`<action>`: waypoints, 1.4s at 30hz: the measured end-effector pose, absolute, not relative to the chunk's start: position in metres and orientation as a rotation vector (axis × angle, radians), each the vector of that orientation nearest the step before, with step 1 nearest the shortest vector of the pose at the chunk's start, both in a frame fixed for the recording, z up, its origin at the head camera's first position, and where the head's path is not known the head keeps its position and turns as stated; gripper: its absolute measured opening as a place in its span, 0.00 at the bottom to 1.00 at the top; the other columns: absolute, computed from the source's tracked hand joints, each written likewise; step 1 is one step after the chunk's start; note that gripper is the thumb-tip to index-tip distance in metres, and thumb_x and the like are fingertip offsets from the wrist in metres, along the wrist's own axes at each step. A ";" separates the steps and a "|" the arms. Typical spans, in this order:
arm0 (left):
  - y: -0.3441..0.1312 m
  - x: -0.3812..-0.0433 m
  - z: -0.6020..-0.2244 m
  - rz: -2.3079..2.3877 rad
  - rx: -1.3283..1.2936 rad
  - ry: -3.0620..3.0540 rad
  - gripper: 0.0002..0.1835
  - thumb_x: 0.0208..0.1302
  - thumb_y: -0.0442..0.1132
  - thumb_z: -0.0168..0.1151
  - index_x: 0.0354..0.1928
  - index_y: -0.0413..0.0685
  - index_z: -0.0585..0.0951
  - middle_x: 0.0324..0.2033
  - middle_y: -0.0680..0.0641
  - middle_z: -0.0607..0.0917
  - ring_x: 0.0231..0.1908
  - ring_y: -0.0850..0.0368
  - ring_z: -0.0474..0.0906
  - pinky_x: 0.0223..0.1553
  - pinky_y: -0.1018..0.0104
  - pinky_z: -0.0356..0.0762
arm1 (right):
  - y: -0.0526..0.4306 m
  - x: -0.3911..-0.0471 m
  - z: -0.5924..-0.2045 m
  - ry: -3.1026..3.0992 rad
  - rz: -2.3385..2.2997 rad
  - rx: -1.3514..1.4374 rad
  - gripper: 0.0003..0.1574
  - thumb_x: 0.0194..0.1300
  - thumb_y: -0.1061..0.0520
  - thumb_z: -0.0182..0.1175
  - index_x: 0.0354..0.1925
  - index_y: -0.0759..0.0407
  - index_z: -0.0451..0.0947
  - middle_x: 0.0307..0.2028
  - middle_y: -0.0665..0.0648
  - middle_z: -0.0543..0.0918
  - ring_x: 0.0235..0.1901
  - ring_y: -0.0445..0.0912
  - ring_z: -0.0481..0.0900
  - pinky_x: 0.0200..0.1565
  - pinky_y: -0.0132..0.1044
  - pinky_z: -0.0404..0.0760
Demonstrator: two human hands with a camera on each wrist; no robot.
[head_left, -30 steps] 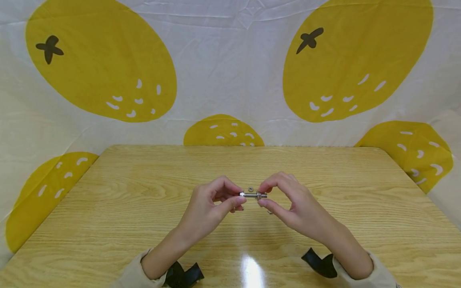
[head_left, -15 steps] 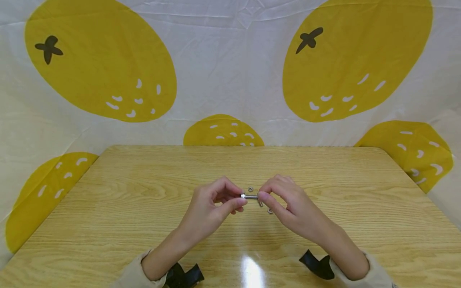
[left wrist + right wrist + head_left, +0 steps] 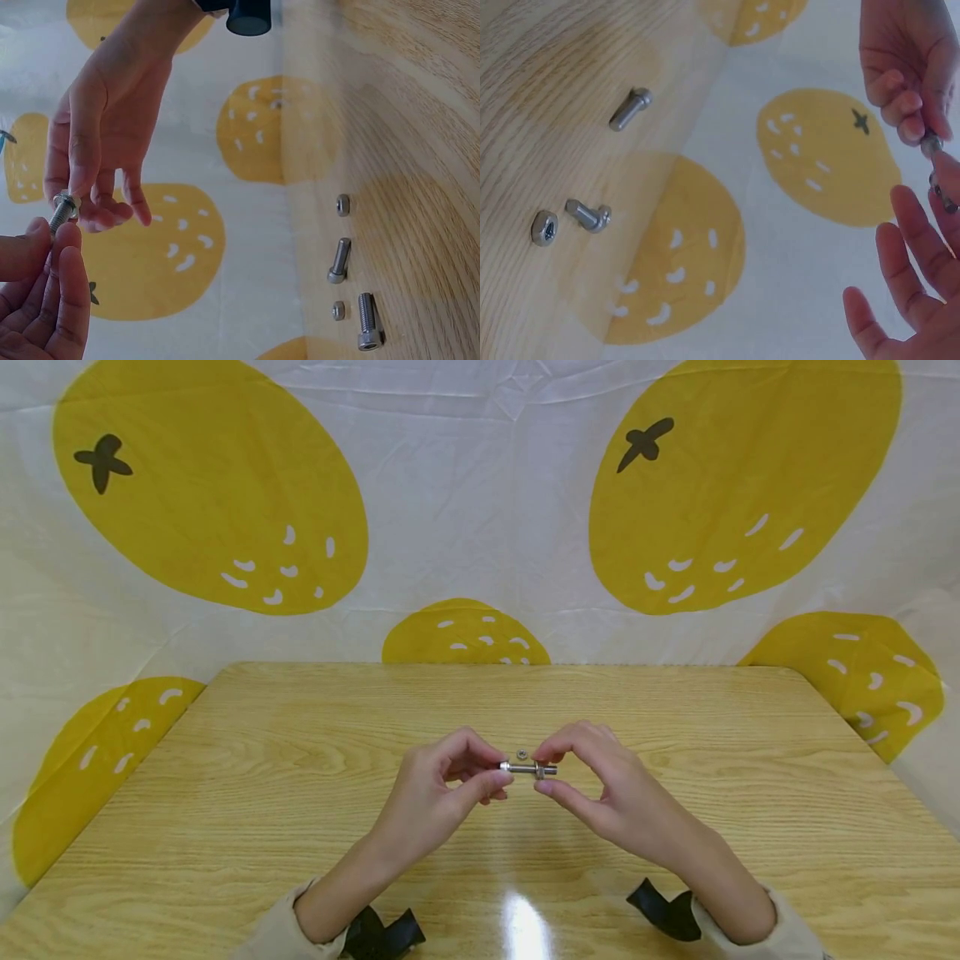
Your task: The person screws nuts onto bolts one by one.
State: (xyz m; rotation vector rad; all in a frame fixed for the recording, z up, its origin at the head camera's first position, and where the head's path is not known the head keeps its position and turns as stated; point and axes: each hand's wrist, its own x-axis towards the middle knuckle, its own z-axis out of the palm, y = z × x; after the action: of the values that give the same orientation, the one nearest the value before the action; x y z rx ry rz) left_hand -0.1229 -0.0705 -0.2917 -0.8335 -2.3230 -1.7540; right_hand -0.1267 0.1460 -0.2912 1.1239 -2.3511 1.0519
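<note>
A silver bolt is held level above the table between both hands. My left hand pinches it by the head with thumb and forefinger. Around the threaded shank, near the tip, sits a nut, and the tip sticks out beyond it. The thumb and forefinger of my right hand are at opposite sides of this nut. In the left wrist view the nut meets the right fingertips. The right wrist view shows the right hand's other fingers spread, and its fingers partly hide the bolt.
On the wooden table lie loose parts: a nut, a shorter bolt, another nut and a thicker bolt. A white cloth with yellow fruit prints hangs behind the table.
Half a second ago the right fingers covered the nut and bolt tip; now thumb and forefinger have parted around the nut, showing both. The left hand keeps its place on the bolt head.
</note>
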 end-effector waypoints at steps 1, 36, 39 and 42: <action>-0.071 -0.123 -0.292 -1.755 -0.837 -2.321 0.04 0.58 0.34 0.64 0.35 0.43 0.79 0.26 0.47 0.86 0.23 0.64 0.81 0.22 0.67 0.79 | 0.146 -0.127 -0.291 -2.342 1.051 1.134 0.17 0.57 0.63 0.65 0.44 0.52 0.74 0.42 0.45 0.78 0.44 0.37 0.72 0.46 0.33 0.74; -0.071 -0.122 -0.292 -1.759 -0.851 -2.318 0.05 0.58 0.35 0.64 0.35 0.44 0.79 0.26 0.48 0.86 0.23 0.64 0.80 0.22 0.66 0.79 | 0.144 -0.128 -0.292 -2.270 1.062 1.136 0.17 0.54 0.63 0.67 0.42 0.52 0.75 0.40 0.45 0.79 0.43 0.38 0.73 0.46 0.31 0.73; -0.071 -0.122 -0.292 -1.759 -0.854 -2.316 0.05 0.58 0.34 0.64 0.35 0.44 0.79 0.26 0.48 0.86 0.23 0.64 0.80 0.22 0.66 0.79 | 0.144 -0.127 -0.291 -2.305 1.074 1.120 0.16 0.55 0.63 0.67 0.41 0.51 0.75 0.39 0.44 0.79 0.43 0.38 0.72 0.47 0.31 0.73; -0.071 -0.122 -0.292 -1.761 -0.853 -2.315 0.05 0.58 0.34 0.64 0.35 0.44 0.79 0.26 0.47 0.85 0.23 0.64 0.80 0.22 0.66 0.79 | 0.143 -0.127 -0.291 -2.315 1.080 1.120 0.15 0.55 0.63 0.66 0.41 0.50 0.76 0.39 0.43 0.79 0.43 0.38 0.72 0.47 0.33 0.73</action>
State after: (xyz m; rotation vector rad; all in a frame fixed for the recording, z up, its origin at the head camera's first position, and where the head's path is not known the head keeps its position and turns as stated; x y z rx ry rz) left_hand -0.1219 -0.0708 -0.2918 -0.8529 -2.3152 -1.7615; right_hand -0.1272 0.1435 -0.2907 1.1203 -2.3154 1.0802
